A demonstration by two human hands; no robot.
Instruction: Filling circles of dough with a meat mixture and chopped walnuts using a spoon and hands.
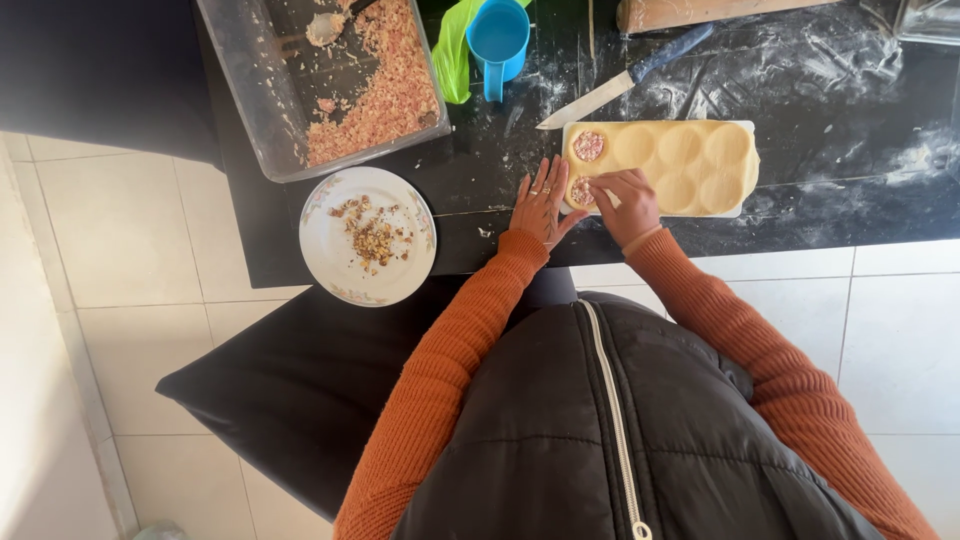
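A white mould tray (748,128) lies on the black counter, covered by a sheet of pale dough (690,165) pressed into round hollows. Two hollows at its left end hold pink minced filling (588,146). My left hand (541,203) rests flat with fingers spread on the counter, touching the tray's left edge. My right hand (626,202) has its fingertips pressed down on the filling in the near-left hollow. Both arms wear orange knitted sleeves.
A clear plastic tub (250,110) of minced filling with a spoon (325,27) stands at the back left. Near it are a white plate (330,250) with crumbs, a blue cup (498,40), a green cloth (452,50) and a knife (620,85). The counter is floury.
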